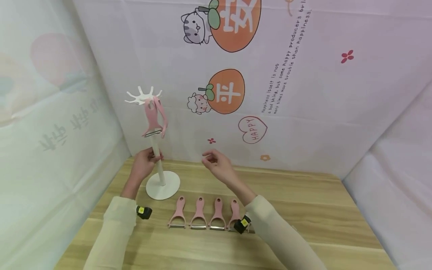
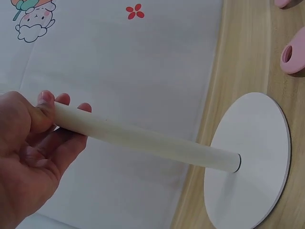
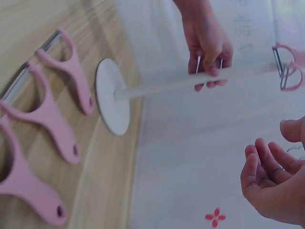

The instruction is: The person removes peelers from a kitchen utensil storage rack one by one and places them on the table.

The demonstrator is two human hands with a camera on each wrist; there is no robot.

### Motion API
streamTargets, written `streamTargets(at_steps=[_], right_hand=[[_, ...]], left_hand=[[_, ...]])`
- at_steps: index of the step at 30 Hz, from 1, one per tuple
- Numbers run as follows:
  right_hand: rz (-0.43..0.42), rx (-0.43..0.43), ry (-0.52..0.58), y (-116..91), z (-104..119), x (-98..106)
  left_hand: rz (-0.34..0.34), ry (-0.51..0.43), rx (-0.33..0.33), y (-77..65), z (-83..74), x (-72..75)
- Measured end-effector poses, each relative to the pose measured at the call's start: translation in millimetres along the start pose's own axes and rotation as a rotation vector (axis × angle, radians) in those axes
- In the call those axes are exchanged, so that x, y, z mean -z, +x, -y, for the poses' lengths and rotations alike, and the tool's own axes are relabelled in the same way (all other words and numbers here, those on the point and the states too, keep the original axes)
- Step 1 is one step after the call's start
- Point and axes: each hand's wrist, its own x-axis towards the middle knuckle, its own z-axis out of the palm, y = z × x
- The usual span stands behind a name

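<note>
My left hand [image 1: 145, 161] grips the white pole of a stand [image 1: 161, 174], thumb on one side and fingers curled round the other. The stand is upright on a round base, and a ring of white hooks [image 1: 140, 98] tops it. Two pink peelers [image 1: 152, 116] hang from the hooks, blades down. My right hand [image 1: 219, 165] is in the air right of the pole, fingers loosely bent, with nothing in it. Below on the table lie several pink peelers [image 1: 180, 210] side by side, handles pointing to the back; my right wrist partly covers the rightmost.
The wooden table [image 1: 303, 217] meets a printed white cloth [image 1: 303, 142] hanging behind it. More white cloth hangs at the left [image 1: 67, 157] and right [image 1: 391, 176]. The stand is near the table's back left corner, close to the cloth.
</note>
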Motion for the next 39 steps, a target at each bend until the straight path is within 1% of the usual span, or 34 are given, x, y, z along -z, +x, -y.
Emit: streamTargets(at_steps=[4, 8, 15, 19, 22, 27, 32, 35, 39], right_hand=[[0.002, 0.069, -0.012, 13.2, 18.9, -8.2], [-0.002, 0.136, -0.003, 29.4, 38.0, -13.2], [-0.027, 0.159, 0.060, 63.7, 72.7, -15.1], [-0.036, 0.215, 0.075, 82.1, 93.2, -17.1], [-0.012, 0.248, 0.077, 91.6, 106.9, -20.0], [0.032, 0.279, 0.074, 101.8, 124.1, -26.6], [0.065, 0.270, 0.029, 106.4, 132.2, -30.9], [0.073, 0.255, 0.010, 106.0, 133.8, -32.0], [0.057, 0.256, 0.019, 104.4, 135.2, -32.6]], left_hand=[[0.027, -0.032, 0.009, 0.3, -0.3, 0.4], [0.039, -0.038, 0.016, 0.5, 0.1, 1.9], [0.059, -0.025, 0.041, 2.1, -2.9, 4.6], [0.063, -0.020, 0.032, 1.9, -3.1, 5.1], [0.065, -0.024, 0.023, 1.4, -2.8, 4.7], [0.060, -0.025, -0.001, 2.2, -2.0, 4.0], [0.052, -0.035, -0.022, 4.6, -2.2, 3.6], [0.053, -0.035, -0.018, 4.1, -2.2, 3.2], [0.060, -0.034, 0.002, 1.4, -1.5, 3.1]])
